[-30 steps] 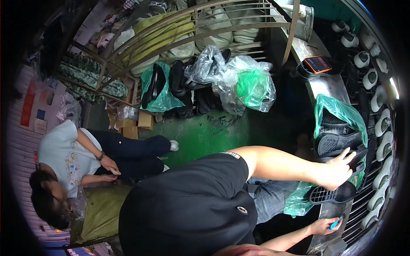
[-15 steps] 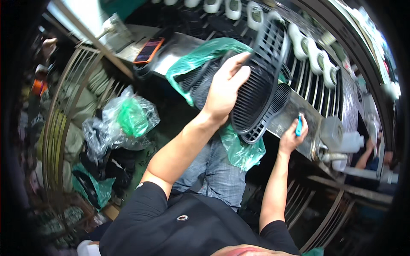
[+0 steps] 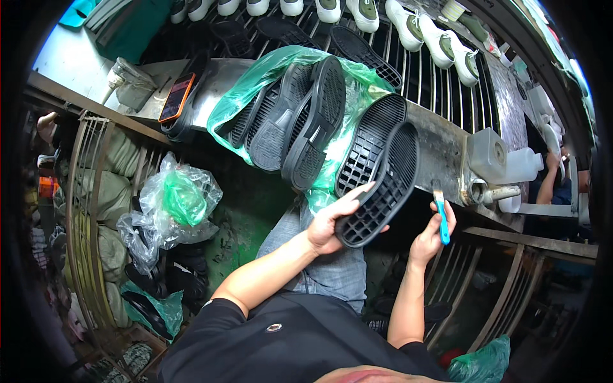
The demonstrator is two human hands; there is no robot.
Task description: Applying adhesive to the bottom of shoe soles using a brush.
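My left hand (image 3: 329,228) grips the near end of a black rubber shoe sole (image 3: 373,216), its gridded and ribbed face turned up. The sole is tilted over my lap and overlaps a second black sole (image 3: 364,143) that lies at the bench edge. In my right hand (image 3: 434,236), to the right, is a small blue-handled brush (image 3: 441,220) with its bristles pointing up, apart from the sole. Left of the second sole, several more black soles (image 3: 313,121) lean together in an open green plastic bag (image 3: 236,99).
White shoes (image 3: 403,27) stand in a row along the metal rack behind the bench. An orange-cased phone (image 3: 177,97) lies at the left. Translucent plastic containers (image 3: 488,150) stand at the right. Crumpled plastic bags (image 3: 182,198) hang low on the left, beside a metal-barred rack (image 3: 80,191).
My left hand has come down and nearer with a sole, away from the bagged soles. The brush has tipped bristles-up as my right hand moved slightly nearer. The view has shifted.
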